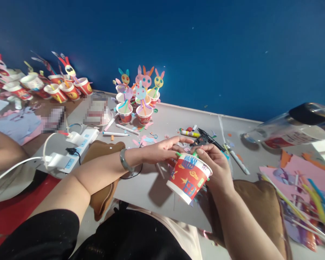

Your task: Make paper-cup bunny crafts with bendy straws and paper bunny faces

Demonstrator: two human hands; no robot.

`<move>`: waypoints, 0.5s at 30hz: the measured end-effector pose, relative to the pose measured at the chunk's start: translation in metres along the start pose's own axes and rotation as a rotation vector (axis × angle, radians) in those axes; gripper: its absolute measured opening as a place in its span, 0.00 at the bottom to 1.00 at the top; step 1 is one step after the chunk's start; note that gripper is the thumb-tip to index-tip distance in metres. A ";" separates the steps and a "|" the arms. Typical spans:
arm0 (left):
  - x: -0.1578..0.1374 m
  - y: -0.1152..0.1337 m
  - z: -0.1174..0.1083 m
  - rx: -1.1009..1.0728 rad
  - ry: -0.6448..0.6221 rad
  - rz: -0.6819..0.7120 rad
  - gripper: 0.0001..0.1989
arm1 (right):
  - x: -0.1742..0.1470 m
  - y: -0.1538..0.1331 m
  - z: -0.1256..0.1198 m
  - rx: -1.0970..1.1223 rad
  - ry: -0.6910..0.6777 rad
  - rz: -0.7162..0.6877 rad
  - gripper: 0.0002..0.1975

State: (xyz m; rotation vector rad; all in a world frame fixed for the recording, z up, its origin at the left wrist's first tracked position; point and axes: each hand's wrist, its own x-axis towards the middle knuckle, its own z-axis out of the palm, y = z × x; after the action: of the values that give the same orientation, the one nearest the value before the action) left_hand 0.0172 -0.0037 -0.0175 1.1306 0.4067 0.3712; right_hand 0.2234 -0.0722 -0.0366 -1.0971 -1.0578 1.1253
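Observation:
A red paper cup [188, 177] with a white rim, drawn-on blue and yellow shapes and small green bits at its edge is tilted above the table's front. My right hand [216, 164] grips its right side and rim, thumb at the top. My left hand [162, 150] reaches in from the left with fingers stretched out, close to the rim; whether it touches the cup I cannot tell. Just behind the hands lie a black glue gun [206, 137] and a yellow marker [190, 133].
Paper cups with rabbit faces [144, 115] stand at the back. A clear bottle [276, 124] lies right, near coloured paper [298, 169]. Brown cushions [100, 159] flank the front edge. A power strip [81, 148] and another person's arm [5, 151] are left.

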 end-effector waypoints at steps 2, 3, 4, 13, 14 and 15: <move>0.002 0.000 0.001 -0.061 0.027 -0.040 0.29 | 0.003 0.002 -0.001 0.010 -0.013 -0.001 0.12; 0.003 0.000 0.001 -0.091 0.037 -0.063 0.28 | 0.004 0.003 -0.002 0.010 -0.023 -0.008 0.12; 0.003 0.001 0.001 -0.121 0.041 -0.084 0.27 | 0.006 0.004 -0.002 0.007 -0.033 -0.015 0.12; -0.004 0.008 0.003 -0.214 -0.084 -0.035 0.31 | 0.010 0.003 -0.002 -0.003 -0.036 -0.015 0.13; -0.005 0.008 0.004 -0.189 -0.082 -0.041 0.33 | 0.010 0.003 -0.001 -0.008 -0.032 0.000 0.13; -0.006 0.008 0.005 -0.170 -0.078 -0.046 0.36 | 0.009 0.003 0.000 -0.015 -0.023 0.016 0.14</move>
State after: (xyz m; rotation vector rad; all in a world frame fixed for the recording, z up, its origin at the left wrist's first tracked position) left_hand 0.0141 -0.0078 -0.0074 0.9652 0.3253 0.3146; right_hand 0.2245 -0.0628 -0.0391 -1.1082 -1.0784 1.1465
